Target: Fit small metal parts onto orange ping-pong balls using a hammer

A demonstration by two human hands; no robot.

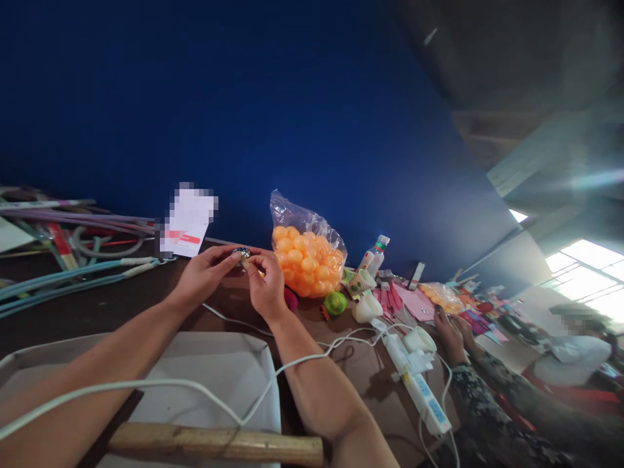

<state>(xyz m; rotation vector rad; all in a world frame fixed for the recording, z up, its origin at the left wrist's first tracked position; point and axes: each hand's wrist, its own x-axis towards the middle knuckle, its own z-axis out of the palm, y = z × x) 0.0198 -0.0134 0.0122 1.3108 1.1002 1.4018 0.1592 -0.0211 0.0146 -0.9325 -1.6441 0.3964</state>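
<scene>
My left hand [205, 272] and my right hand [267, 281] meet above the dark table. Between their fingertips is a small shiny silver round object [241, 254], pinched by both hands; its exact kind is too small to make out. Just behind my right hand stands a clear plastic bag of orange balls [309, 260]. A dark pink round thing [291, 298] shows partly beside my right wrist, and a green round toy-like thing [335, 303] lies to its right. Left of my hands, a phone with a lit screen [191, 224] leans upright.
A white tray [229, 341] with a wooden stick [214, 443] across it is nearest me. White cable [312, 356] crosses my right forearm, near a power strip [419, 387]. Blue-green rods [68, 279] lie left. A co-worker's hands [453, 331] work at right.
</scene>
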